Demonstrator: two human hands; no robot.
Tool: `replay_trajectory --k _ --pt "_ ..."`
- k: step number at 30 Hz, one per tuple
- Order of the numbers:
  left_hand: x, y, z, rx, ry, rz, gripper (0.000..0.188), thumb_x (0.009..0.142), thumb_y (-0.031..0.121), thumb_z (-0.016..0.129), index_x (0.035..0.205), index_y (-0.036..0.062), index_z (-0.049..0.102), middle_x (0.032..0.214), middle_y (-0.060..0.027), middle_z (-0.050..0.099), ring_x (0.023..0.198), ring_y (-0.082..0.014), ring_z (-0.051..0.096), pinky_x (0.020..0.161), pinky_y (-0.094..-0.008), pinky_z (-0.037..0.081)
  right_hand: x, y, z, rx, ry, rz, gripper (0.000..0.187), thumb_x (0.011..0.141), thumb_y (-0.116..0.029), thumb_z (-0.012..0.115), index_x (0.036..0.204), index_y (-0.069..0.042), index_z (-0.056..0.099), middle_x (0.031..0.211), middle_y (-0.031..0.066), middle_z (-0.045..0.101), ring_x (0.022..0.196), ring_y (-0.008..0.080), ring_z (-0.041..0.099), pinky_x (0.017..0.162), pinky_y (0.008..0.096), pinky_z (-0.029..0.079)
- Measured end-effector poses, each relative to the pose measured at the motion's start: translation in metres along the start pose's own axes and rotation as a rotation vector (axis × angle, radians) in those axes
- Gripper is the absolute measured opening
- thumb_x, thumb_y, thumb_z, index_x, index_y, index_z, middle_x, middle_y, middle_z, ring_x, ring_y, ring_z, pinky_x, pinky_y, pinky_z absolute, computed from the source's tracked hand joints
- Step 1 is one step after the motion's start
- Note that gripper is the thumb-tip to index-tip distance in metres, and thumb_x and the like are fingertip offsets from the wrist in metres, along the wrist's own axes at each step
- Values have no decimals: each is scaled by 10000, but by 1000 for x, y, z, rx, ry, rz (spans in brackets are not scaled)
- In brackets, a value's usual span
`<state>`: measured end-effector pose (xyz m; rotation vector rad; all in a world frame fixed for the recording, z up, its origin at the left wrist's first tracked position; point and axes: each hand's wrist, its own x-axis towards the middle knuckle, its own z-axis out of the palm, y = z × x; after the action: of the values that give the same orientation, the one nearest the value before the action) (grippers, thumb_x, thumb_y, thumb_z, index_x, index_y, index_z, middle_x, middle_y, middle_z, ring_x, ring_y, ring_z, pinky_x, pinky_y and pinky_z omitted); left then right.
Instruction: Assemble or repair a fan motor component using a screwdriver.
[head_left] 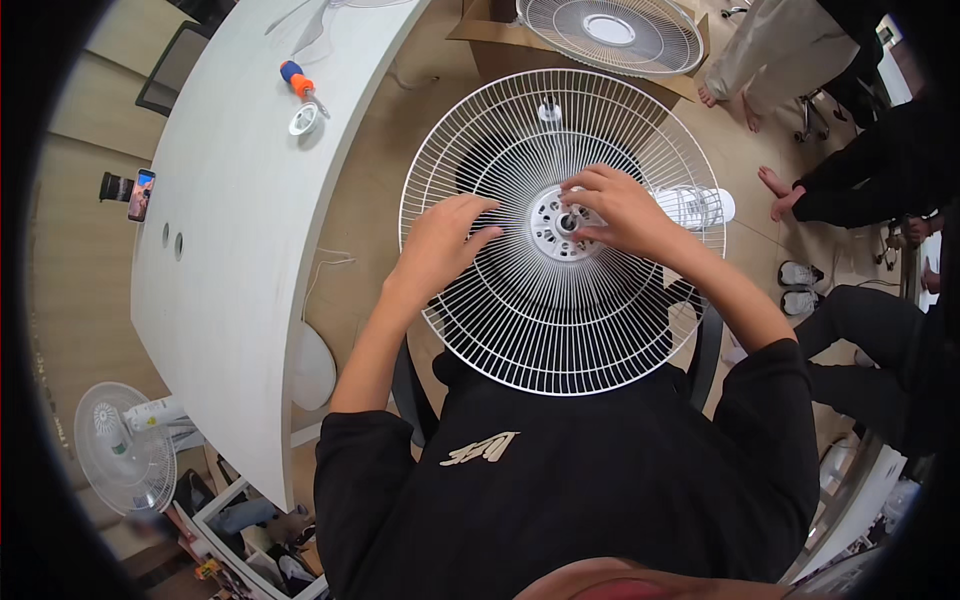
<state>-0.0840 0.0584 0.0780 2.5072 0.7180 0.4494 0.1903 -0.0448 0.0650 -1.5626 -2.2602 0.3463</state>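
A round white wire fan grille (560, 350) lies face up over my lap. Its middle is a perforated white hub plate (545, 243) with a dark round centre (568, 222). My right hand (620, 210) curves over this hub, thumb and fingers apart on either side of the centre; whether the fingertips touch it is hard to see. Above the left part of the wires hovers my left hand (440, 240), open, with nothing in it. Through the wires at the right shows a white cylindrical fan part (690, 208). A small white fitting (550, 112) shows near the far rim.
To the left stands a white table (235, 250) with an orange-and-blue screwdriver (297, 80), a small white cup-shaped part (303, 120) and clear fan blades (313, 35). Another grille (610, 35) rests on a cardboard box (490, 50) ahead. People sit and stand at the right, near shoes (800, 287).
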Motion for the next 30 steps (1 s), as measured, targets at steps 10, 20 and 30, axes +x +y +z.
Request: replay_trajectory --k 10,20,30 --pt "-1 22 16 91 -218 -28 606 774 318 816 1288 69 616 1067 -77 608 962 -251 638 830 -391 532 -3 -11 11 23 -96 105 536 684 -197 873 1190 -104 723 1166 17 619 1068 220 594 916 376 522" --pt "0 20 15 85 -223 -63 684 740 296 843 1350 112 593 1041 -68 577 903 -246 625 797 -396 522 -6 -2 13 61 -47 70 520 720 -265 857 1189 -95 714 1189 25 621 1061 223 592 916 369 518" --pt "-2 14 17 44 -211 -67 642 744 264 841 1324 119 610 1092 -53 600 923 -249 643 795 -390 529 -5 -2 13 96 -24 84 512 717 -262 863 1176 -85 718 1163 38 624 1058 227 599 900 372 517"
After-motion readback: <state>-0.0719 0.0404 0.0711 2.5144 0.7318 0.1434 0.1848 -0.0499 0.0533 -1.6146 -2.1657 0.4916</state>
